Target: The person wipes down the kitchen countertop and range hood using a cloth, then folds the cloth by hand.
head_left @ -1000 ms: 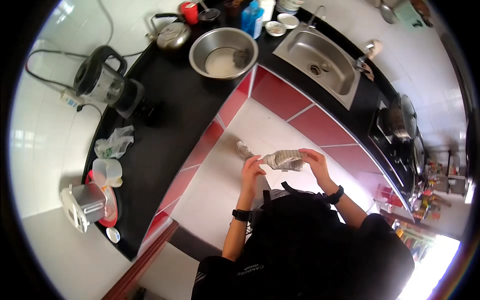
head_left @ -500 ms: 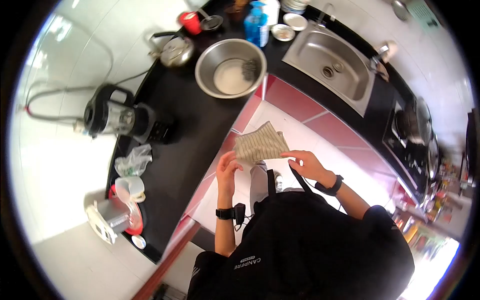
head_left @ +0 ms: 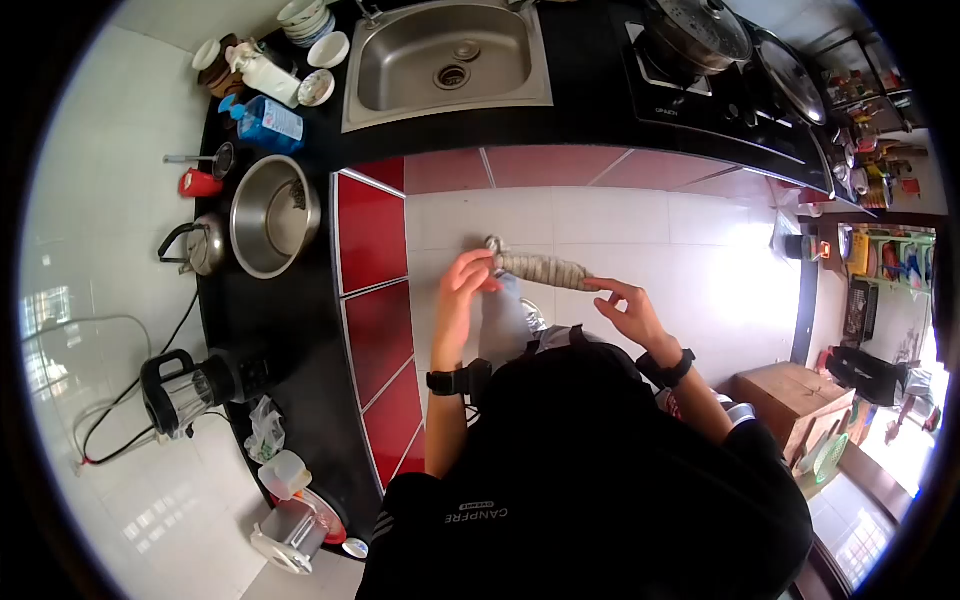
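A striped beige-grey cloth (head_left: 545, 270) is stretched in a narrow, bunched roll between my two hands, above the floor in front of my body. My left hand (head_left: 464, 290) is closed round its left end, and a small tuft of cloth sticks up beyond the fingers. At the right end, my right hand (head_left: 630, 312) pinches the cloth between thumb and fingers. Both wrists wear black bands.
Ahead, the counter carries a steel sink (head_left: 545, 80) and a stove with a lidded pot (head_left: 700, 40). Along the left counter stand a steel basin (head_left: 250, 225), a kettle (head_left: 208, 245), a blue soap bottle (head_left: 270, 125) and a blender (head_left: 200, 390). A cardboard box (head_left: 795, 395) sits at right.
The cloth has gone from spread out to a narrow roll between my hands. My view has turned right, so the sink and stove now lie straight ahead.
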Motion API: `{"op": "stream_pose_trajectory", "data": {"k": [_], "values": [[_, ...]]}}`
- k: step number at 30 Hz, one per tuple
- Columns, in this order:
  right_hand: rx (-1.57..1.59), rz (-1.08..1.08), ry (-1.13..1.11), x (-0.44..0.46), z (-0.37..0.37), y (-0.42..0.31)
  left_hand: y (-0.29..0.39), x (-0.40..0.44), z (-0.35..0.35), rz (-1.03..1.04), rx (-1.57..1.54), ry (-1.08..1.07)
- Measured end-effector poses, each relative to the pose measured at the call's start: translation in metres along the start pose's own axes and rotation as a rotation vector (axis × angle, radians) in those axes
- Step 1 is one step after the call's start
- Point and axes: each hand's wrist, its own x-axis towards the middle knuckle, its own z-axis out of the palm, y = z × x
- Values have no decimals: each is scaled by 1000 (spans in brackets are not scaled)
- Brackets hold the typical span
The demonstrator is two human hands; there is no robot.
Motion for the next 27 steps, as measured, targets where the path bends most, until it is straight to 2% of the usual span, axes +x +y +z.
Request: {"op": "stream_pose_trajectory", "data": {"k": [6,9,12,14,15,16,17,21,23,24,27], "values": [[18,100,252,40,-38,28,-18,52,46,-28,-72,1],[12,105,341,83,-69,35,-23,108,67,92,-94,-47],[133,11,437,145,-106,55,-3,172,105,168,-75,-49],[130,20,475,190,-124,73,4,217,132,213,81,60],[132,48,507,216,-128,75,-6,249,136,412,369,214],[-105,65,486,242,-130,83,-6,273,140,392,462,287],[-90,0,469,265,-127,98,-7,294,145,375,556,355],[-557,-115,221,322,-104,103,-32,333,167,497,825,194],[-637,-93,173,331,-97,115,-57,341,181,591,917,96],[-656,-110,185,331,-90,136,-70,342,186,526,913,9],[-787,-142,122,329,-84,168,-101,334,190,565,1180,38]]}}
